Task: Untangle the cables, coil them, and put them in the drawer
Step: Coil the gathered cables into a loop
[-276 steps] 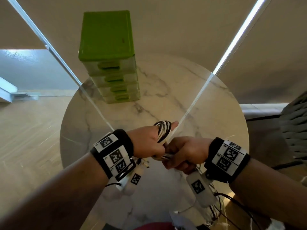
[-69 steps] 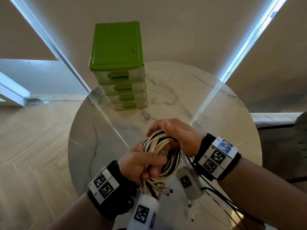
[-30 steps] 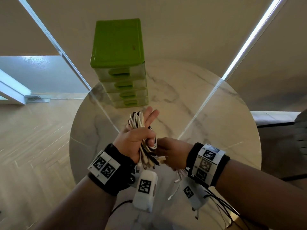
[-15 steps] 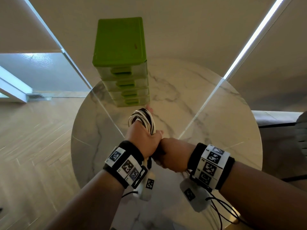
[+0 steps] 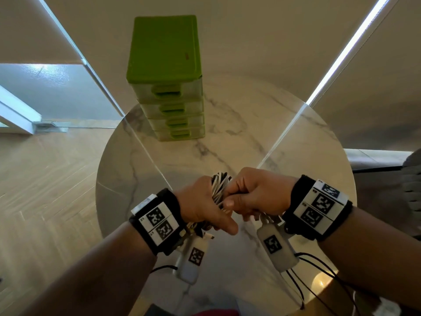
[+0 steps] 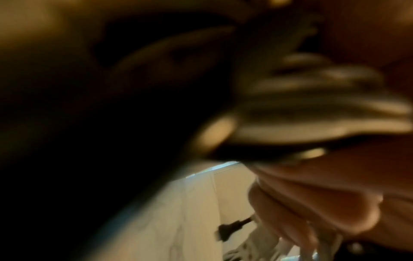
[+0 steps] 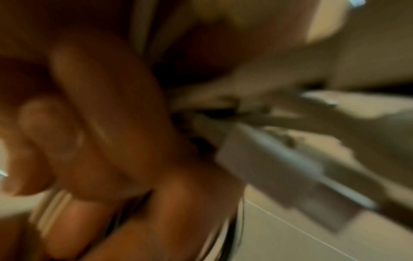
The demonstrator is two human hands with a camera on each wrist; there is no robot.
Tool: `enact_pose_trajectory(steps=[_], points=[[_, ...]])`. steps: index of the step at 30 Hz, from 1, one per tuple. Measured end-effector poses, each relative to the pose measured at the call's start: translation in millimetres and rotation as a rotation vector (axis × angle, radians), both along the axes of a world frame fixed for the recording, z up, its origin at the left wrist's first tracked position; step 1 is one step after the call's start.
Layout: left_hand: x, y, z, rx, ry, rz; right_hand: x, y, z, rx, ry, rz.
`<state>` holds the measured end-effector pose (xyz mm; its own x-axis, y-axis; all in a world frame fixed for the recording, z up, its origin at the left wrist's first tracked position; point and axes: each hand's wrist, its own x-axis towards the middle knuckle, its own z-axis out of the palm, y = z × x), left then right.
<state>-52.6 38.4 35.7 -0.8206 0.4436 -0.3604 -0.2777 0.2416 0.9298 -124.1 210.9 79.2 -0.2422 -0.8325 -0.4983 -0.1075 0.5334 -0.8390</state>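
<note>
A coiled bundle of black and white cables (image 5: 219, 187) sits between both hands above the round marble table (image 5: 296, 144). My left hand (image 5: 205, 208) grips the bundle from the left, thumb pointing right below it. From the right, my right hand (image 5: 252, 195) curls its fingers round the same bundle. Loose plug ends (image 5: 208, 236) hang under the left wrist. The green drawer unit (image 5: 167, 76) stands at the table's far side, all drawers closed. Both wrist views are blurred; the right wrist view shows a white plug (image 7: 279, 169) beside my fingers (image 7: 100, 114).
Wrist camera housings (image 5: 276, 247) and thin black wires (image 5: 319, 272) hang below both wrists. Wooden floor (image 5: 45, 190) lies left of the table. A grey woven seat (image 5: 413, 185) shows at the right edge.
The left hand has dropped and drawn back from near the drawer unit. The right hand has come up beside the bundle and now grips it from the right.
</note>
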Motion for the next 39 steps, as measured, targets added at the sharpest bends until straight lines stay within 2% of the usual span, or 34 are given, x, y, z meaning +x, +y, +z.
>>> enact_pose_trajectory(steps=[4, 6, 8, 9, 11, 13, 16, 17, 19, 23, 26, 27, 31, 35, 39], points=[[3, 8, 9, -0.324, 0.024, 0.039, 7, -6, -5, 0.135, 0.048, 0.035], [3, 13, 8, -0.544, 0.111, 0.033, 10, -8, -5, 0.191, 0.092, 0.059], [6, 17, 8, -0.649, 0.194, 0.009, 11, -7, -7, 0.205, 0.015, 0.039], [7, 17, 7, -0.631, 0.179, -0.001, 11, -6, -8, 0.200, -0.029, 0.025], [9, 13, 5, -0.466, 0.059, -0.018, 10, -3, -7, 0.174, -0.038, 0.032], [10, 10, 5, -0.230, -0.105, -0.032, 8, -3, -6, 0.137, 0.019, 0.045], [6, 10, 4, 0.210, -0.481, 0.097, 2, 0, -3, 0.114, 0.046, 0.000], [5, 10, 1, 0.308, -0.555, 0.103, 1, 1, -3, 0.118, 0.048, -0.007], [2, 11, -4, 0.375, -0.594, 0.080, 1, 2, -3, 0.117, 0.043, -0.013], [6, 10, -9, 0.278, -0.510, 0.042, 5, 4, -2, 0.126, 0.063, -0.020], [12, 11, -5, 0.081, -0.232, 0.007, 10, 0, 2, 0.132, 0.127, 0.024], [14, 12, -3, 0.055, -0.198, 0.019, 11, -1, 3, 0.129, 0.143, 0.036], [18, 14, 6, -0.065, -0.208, -0.016, 13, -2, 11, 0.131, 0.138, 0.031], [19, 14, 12, -0.273, -0.164, -0.039, 11, 0, 18, 0.142, 0.192, 0.140], [20, 14, 20, -0.174, -0.255, 0.011, 3, 2, 20, 0.154, 0.163, 0.135]])
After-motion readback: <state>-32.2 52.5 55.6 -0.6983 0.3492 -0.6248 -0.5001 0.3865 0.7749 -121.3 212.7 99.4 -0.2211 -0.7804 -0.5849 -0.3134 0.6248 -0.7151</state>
